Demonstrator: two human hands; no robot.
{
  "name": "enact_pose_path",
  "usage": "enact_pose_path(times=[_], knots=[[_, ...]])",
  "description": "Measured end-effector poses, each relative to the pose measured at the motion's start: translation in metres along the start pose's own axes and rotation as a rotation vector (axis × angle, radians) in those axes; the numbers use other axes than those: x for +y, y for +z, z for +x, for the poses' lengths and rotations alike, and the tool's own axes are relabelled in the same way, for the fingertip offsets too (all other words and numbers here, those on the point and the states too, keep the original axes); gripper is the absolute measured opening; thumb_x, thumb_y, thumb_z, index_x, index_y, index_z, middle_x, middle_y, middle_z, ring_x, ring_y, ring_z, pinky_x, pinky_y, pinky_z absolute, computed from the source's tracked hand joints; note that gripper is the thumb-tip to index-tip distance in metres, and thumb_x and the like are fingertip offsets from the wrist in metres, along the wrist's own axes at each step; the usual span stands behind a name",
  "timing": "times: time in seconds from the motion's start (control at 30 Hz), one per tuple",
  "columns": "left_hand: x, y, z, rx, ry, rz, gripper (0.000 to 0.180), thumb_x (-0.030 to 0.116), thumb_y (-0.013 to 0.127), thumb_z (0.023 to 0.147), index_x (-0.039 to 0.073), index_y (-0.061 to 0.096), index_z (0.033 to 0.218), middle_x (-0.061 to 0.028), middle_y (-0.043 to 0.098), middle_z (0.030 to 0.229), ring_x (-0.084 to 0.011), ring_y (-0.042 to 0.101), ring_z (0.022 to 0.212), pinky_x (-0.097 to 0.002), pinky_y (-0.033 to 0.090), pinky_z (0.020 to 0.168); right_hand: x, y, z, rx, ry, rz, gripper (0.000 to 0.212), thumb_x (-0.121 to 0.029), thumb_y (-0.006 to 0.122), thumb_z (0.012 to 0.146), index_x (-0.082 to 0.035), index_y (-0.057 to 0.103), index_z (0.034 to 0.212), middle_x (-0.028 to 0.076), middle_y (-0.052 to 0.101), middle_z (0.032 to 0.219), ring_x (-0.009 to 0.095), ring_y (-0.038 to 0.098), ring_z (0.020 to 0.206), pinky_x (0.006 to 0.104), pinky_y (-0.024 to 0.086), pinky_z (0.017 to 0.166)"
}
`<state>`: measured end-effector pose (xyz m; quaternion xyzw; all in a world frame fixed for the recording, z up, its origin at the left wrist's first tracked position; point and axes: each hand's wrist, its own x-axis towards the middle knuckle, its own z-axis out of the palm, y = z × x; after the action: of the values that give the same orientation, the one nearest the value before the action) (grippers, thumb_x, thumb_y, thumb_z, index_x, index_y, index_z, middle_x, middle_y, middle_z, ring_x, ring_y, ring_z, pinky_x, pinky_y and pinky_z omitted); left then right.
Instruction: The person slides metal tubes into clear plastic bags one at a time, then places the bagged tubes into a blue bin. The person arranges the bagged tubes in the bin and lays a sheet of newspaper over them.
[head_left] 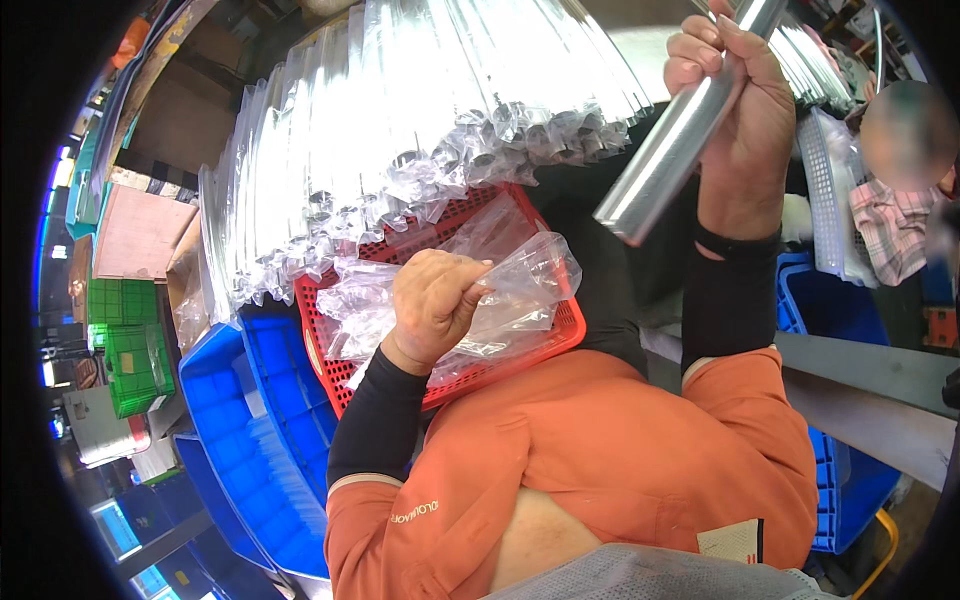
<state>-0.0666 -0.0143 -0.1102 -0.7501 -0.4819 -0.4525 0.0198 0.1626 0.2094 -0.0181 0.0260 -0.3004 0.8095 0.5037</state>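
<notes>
My left hand point(435, 303) is closed, pinching the edge of a transparent plastic bag point(541, 272) between thumb and fingers. More crumpled transparent bags point(362, 318) lie under and beside it in a red perforated basket point(568, 330) against my front. Raised at the upper right, my right hand point(748, 105) is wrapped round a shiny metal tube point(662, 165). The tube slants down to the left, its lower end apart from the bag; its upper end runs out of the picture. Both forearms wear black sleeves.
Beyond the basket lies a wide stack of bagged metal tubes point(400, 110). Blue crates point(222, 390) stand at the left, with green crates point(138, 365) farther off. Right of me are a grey beam point(865, 375), another blue crate point(850, 490) and a person in a plaid shirt point(889, 225).
</notes>
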Motion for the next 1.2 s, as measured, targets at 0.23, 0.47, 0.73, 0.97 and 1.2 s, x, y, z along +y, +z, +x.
enact_pose_path(times=[0.23,0.47,0.73,0.97,1.2], knots=[[0.013,-0.002,0.001,0.098,-0.101,-0.012,0.022,0.015,0.074,0.077,0.003,0.066,0.093,-0.0095,0.066,0.08,-0.0262,0.063,0.071,-0.0347,0.049,0.066,0.094,0.053,-0.05,-0.002,-0.304,-0.395,0.027,-0.002,0.057,0.087,-0.004,0.047,0.113,0.009,0.056,0.079,0.018,0.057,0.06,0.0336,0.05,0.056],[0.022,-0.009,0.023,0.034,-0.307,-0.29,0.011,0.006,0.065,0.085,0.005,0.064,0.096,-0.0094,0.066,0.082,-0.0255,0.065,0.07,-0.0328,0.05,0.061,0.048,0.107,-0.047,0.053,-0.636,-0.323,0.04,-0.009,0.051,0.09,-0.008,0.035,0.126,0.015,0.056,0.088,0.025,0.06,0.072,0.036,0.055,0.064],[0.067,-0.027,0.139,0.479,-0.014,-0.269,0.012,0.011,0.058,0.087,0.003,0.058,0.078,-0.0137,0.062,0.071,-0.0299,0.06,0.06,-0.0342,0.047,0.057,0.113,0.035,-0.081,-0.253,-0.737,-0.561,0.082,-0.016,0.067,0.083,-0.007,0.013,0.145,0.022,0.044,0.132,0.031,0.052,0.115,0.0444,0.04,0.1],[0.04,-0.053,0.127,0.723,-0.17,-0.207,0.016,0.015,0.06,0.092,0.001,0.065,0.086,-0.0074,0.067,0.081,-0.0161,0.062,0.077,-0.0267,0.048,0.076,0.117,0.029,-0.086,-0.175,-0.273,-1.235,0.075,-0.007,0.07,0.078,0.0,0.025,0.137,0.012,0.054,0.106,0.017,0.057,0.088,0.0324,0.049,0.077],[-0.008,0.018,0.002,-0.508,-0.513,0.537,0.042,0.028,0.073,0.075,0.0,0.058,0.102,-0.0199,0.063,0.091,-0.0311,0.064,0.083,-0.0414,0.051,0.073,0.091,0.045,0.052,-0.243,-0.232,-1.381,0.065,0.0,0.059,0.079,0.002,0.033,0.138,0.015,0.055,0.114,0.021,0.054,0.104,0.0305,0.045,0.089]])
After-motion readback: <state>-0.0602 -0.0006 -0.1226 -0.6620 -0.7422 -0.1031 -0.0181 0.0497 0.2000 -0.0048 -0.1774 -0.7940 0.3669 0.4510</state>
